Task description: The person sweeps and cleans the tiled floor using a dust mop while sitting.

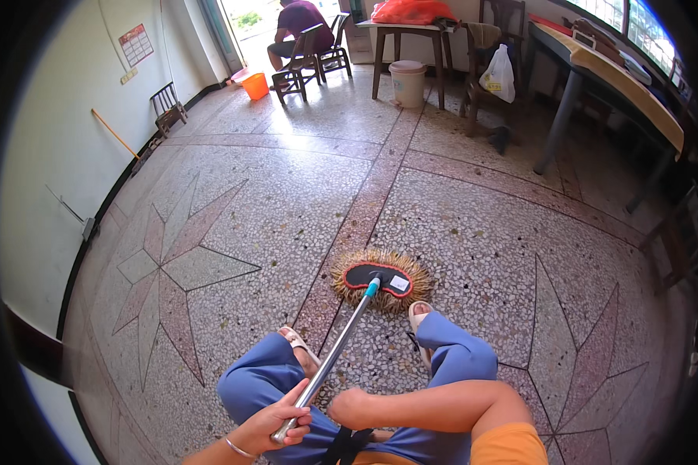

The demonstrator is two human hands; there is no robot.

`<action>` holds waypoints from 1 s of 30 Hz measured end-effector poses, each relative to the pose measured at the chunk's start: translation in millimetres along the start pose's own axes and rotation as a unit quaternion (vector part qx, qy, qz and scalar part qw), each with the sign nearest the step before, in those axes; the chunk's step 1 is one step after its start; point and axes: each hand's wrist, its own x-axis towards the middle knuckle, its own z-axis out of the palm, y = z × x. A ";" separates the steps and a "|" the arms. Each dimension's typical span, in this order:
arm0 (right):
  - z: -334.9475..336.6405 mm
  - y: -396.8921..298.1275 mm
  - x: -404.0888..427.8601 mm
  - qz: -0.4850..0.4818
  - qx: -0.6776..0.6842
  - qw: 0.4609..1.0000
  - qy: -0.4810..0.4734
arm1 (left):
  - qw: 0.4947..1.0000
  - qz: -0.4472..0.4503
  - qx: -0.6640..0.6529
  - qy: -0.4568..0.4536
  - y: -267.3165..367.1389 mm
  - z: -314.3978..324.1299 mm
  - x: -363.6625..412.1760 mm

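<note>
My left hand [282, 419] grips the top end of a silver metal mop handle [338, 349]. The handle runs away from me to a flat mop head [378, 279], which has a yellow-brown fringe and a dark, red-edged backing with a small white label. That fringe rests on the speckled terrazzo floor, just ahead of my light-coloured sandals [420, 308]. Close to the handle's right side, my right hand [352, 408] is curled into a fist, apart from the handle. No object shows in it, though its palm side is hidden.
By the doorway a person [302, 26] sits near wooden chairs [299, 72] and an orange bucket [256, 86]. A lidded bin [408, 84] stands beneath a small table [410, 24]. A long table [611, 70] lines the right; a small chair [167, 109] stands at the left wall.
</note>
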 end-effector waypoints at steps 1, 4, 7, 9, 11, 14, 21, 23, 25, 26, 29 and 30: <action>2.0 0.4 -3.5 -0.022 0.011 1.000 0.016 | 1.000 0.006 -0.003 0.016 -0.2 1.8 1.7; -9.7 -3.4 -17.5 0.024 -0.038 0.992 -0.114 | 0.999 0.020 0.002 0.025 4.8 12.0 17.8; -10.0 -1.5 -17.2 0.036 -0.029 0.993 -0.106 | 0.999 0.029 0.027 0.011 20.5 25.5 51.9; -2.7 0.1 -6.2 0.016 -0.028 0.994 -0.104 | 0.996 0.045 0.076 0.020 36.6 33.2 83.1; 9.5 8.5 0.9 -0.005 -0.029 0.994 -0.101 | 0.994 0.063 0.089 0.017 57.3 45.4 118.2; 21.3 26.7 -1.2 -0.014 0.033 0.999 -0.032 | 0.990 0.071 0.122 0.029 93.7 80.4 177.6; -5.5 30.0 -11.6 0.114 -0.002 0.991 -0.064 | 0.988 0.114 0.101 0.034 121.1 69.0 251.2; 17.6 39.0 0.0 0.065 -0.005 0.998 0.025 | 0.988 0.091 0.123 0.033 91.8 61.1 251.4; 8.5 30.4 -7.1 0.064 0.002 0.997 0.042 | 0.987 0.077 0.136 0.026 74.4 28.5 227.3; 0.2 25.7 -17.2 0.068 -0.001 0.998 -0.002 | 0.986 0.069 0.148 0.027 63.8 20.6 206.2; 7.9 14.2 -38.5 0.087 -0.004 0.995 -0.047 | 0.979 0.019 0.200 0.044 32.9 7.2 140.7; 21.7 11.3 -34.9 0.075 0.011 0.995 -0.061 | 0.972 0.003 0.230 0.045 23.8 5.3 122.4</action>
